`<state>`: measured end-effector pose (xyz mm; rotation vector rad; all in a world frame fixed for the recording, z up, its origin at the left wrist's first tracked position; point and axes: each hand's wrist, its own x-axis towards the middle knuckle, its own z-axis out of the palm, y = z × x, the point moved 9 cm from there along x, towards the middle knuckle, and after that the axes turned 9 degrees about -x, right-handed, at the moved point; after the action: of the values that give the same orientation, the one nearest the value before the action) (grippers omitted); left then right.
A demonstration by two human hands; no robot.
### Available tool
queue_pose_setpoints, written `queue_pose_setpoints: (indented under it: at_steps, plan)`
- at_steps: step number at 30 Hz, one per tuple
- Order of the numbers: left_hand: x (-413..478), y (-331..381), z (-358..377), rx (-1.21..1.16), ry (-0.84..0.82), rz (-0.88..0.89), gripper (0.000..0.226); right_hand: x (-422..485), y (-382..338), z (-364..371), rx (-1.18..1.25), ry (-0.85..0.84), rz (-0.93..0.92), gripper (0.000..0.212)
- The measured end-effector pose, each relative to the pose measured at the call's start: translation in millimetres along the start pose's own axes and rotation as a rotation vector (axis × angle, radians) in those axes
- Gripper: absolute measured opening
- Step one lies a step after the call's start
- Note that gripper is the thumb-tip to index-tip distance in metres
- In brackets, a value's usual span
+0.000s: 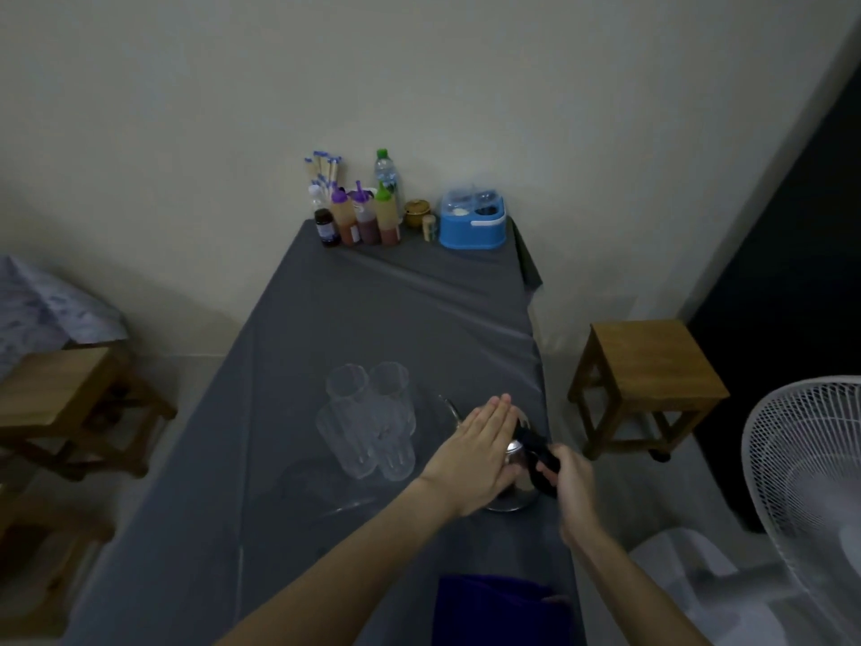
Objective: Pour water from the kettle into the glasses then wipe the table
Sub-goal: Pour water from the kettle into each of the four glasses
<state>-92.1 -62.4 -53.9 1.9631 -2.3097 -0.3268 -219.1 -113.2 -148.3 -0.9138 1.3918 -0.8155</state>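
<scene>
A steel kettle (pixel 515 491) with a black handle stands on the grey-clothed table (pixel 372 319), near its right edge. My right hand (pixel 566 477) grips the black handle. My left hand (pixel 477 454) lies flat, fingers together, on the kettle's lid and hides most of it. Just left of the kettle stand several clear glasses (pixel 368 421) in a tight cluster, upright. A blue-purple cloth (pixel 498 608) lies folded at the table's near edge, below my arms.
Sauce bottles (pixel 363 221), a water bottle (pixel 386 172), a small pot and a blue condiment caddy (pixel 473 221) line the far end by the wall. Wooden stools stand right (pixel 647 380) and left (pixel 70 403). A white fan (pixel 810 496) is close at right.
</scene>
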Motion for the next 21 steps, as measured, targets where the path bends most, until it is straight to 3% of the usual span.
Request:
queue_pose_setpoints:
  at_steps: [8, 21]
  plan:
    - [-33.6, -11.5, -48.9, -0.113, 0.158, 0.023, 0.07, -32.0, -71.9, 19.5, -0.108, -0.044, -0.183, 0.026]
    - [-68.3, -20.2, -59.1, -0.402, 0.238, -0.036, 0.072, -68.3, -125.4, 38.2, -0.344, -0.053, -0.332, 0.025]
